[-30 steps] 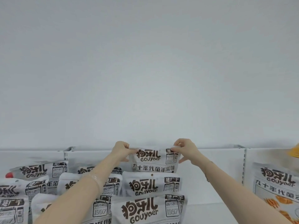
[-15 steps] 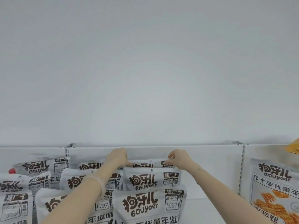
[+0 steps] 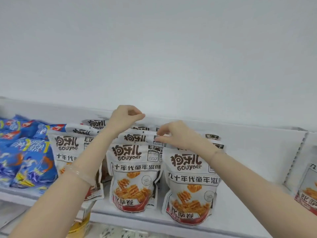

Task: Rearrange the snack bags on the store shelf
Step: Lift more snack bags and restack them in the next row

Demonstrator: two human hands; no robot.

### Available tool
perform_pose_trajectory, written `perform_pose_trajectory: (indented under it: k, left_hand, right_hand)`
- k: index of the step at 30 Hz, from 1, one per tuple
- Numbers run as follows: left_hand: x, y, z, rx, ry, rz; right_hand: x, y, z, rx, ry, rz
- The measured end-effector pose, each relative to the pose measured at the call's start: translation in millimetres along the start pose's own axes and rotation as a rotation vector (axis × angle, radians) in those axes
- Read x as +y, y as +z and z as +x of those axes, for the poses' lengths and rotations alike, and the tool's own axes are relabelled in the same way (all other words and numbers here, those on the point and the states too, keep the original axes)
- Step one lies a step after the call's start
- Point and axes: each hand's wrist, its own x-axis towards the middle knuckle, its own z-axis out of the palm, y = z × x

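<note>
Both hands have let go of the rear bag's top edge since a second ago, hovering near the front white snack bags (image 3: 135, 176) upright on the shelf (image 3: 240, 219), my right hand (image 3: 178, 136) loosely curled, my left hand (image 3: 123, 117) pinched empty farther back.

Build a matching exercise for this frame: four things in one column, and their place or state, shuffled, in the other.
Things:
1. left hand
2. right hand
3. blue snack bags
4. front right Gouyaer bag

Places or states:
A. at the far left of the shelf
B. raised above the back row of white bags, fingers pinched together
C. standing upright at the shelf's front edge, under the right forearm
D. fingertips at the top edge of a white bag in the middle column

Pairs: 1-B, 2-D, 3-A, 4-C
</note>
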Motion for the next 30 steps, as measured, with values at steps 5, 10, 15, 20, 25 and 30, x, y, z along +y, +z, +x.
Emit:
perform_pose_trajectory:
  k: [5,10,15,20,25,30]
  left_hand:
    - [-41.2,-38.7,-46.6,0.061,0.026,-0.01]
    - [-84.2,-63.5,-70.4,0.117,0.093,0.04]
    - [-109.7,-79.8,-75.0,0.158,0.047,-0.141]
    - [-125.0,-76.5,-83.4,-0.052,0.057,-0.237]
    - [-118.2,-59.8,-82.8,0.017,0.152,-0.355]
    - [-114.4,-50.5,-85.7,0.088,0.142,-0.362]
  right_hand:
    - [-38.4,53.4,27.2,-0.117,0.064,-0.343]
    - [-55.4,58.4,44.8,-0.002,0.149,-0.299]
    - [-81.3,28.6,47.0,0.243,0.213,-0.098]
    - [-106.9,-33.3,29.7,0.466,0.224,0.04]
    - [-120.7,-49.9,17.3,0.605,0.264,0.141]
    - [-107.0,-31.6,-12.2,0.834,0.423,0.587]
